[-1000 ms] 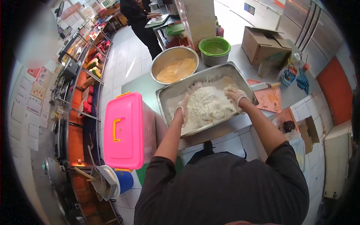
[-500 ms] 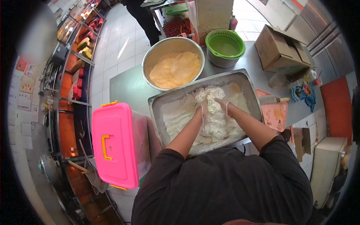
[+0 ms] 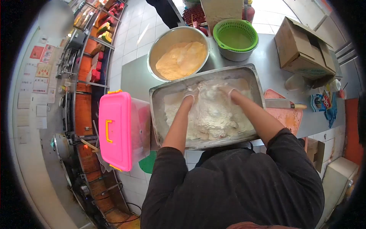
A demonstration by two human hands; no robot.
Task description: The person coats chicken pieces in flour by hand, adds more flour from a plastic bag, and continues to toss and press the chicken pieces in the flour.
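Observation:
A large metal tray (image 3: 156,126) holds white flour (image 3: 213,118), heaped in its middle over pieces I cannot make out. On the left side of the heap, my left hand (image 3: 191,92) is sunk in the flour, its fingers mostly covered. My right hand (image 3: 228,92) is at the heap's upper right, also in the flour, with its fingers hidden. Both hands seem to wear thin clear gloves. The two hands are apart. Just beyond the tray stands a steel bowl (image 3: 151,53) filled with an orange-yellow mass (image 3: 181,60).
A pink-lidded box (image 3: 114,131) stands left of the tray. Behind are a green colander (image 3: 235,35) in a grey bowl and a cardboard box (image 3: 301,49). A cleaver (image 3: 278,103) lies across a pink board (image 3: 291,120) at right. A person's dark-clothed leg (image 3: 166,13) shows beyond.
My hands have moved apart from the middle of the heap, and the flour there is now spread lower and wider. The view has shifted.

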